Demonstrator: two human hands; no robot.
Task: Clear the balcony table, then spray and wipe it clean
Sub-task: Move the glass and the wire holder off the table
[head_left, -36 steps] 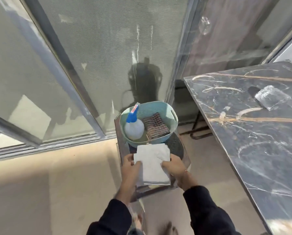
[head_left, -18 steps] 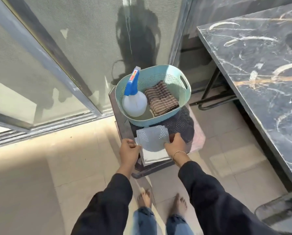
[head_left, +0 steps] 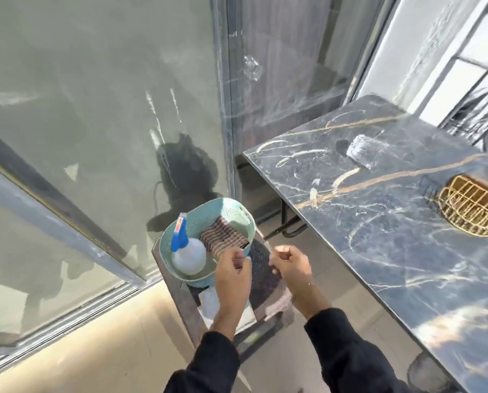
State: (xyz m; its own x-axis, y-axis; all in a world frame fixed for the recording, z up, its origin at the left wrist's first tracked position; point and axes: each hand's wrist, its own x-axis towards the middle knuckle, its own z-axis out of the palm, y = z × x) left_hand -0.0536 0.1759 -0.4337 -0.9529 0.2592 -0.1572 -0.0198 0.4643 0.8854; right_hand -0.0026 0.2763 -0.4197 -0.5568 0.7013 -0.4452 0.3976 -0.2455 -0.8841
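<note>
Both hands hover over a small stool (head_left: 193, 310) beside the glass door (head_left: 95, 123). The left hand (head_left: 232, 272) is loosely curled, fingers bent inward just in front of the teal basket (head_left: 177, 268); whether it pinches anything I cannot tell — the frame is blurred there. The right hand (head_left: 289, 263) is curled too, thumb and fingers close together, and I cannot make out anything in its grip either. The two are near each other but apart, above the dark perforated seat.

In the basket stands a white spray bottle (head_left: 188, 255) with a blue trigger; a red-and-white label runs up its neck, too smeared to read. Beside it, touching the basket's far wall, lies a folded checked cloth (head_left: 223, 236). A white paper (head_left: 208, 299) lies on the stool below the basket, partly hidden by the left wrist.

The table (head_left: 379, 236) — dark marble with gold and white veins — stands to the right, well apart from the hands. On it sit a clear glass (head_left: 360, 150) near the far end and a gold wire basket (head_left: 474, 208) at the right edge.
</note>
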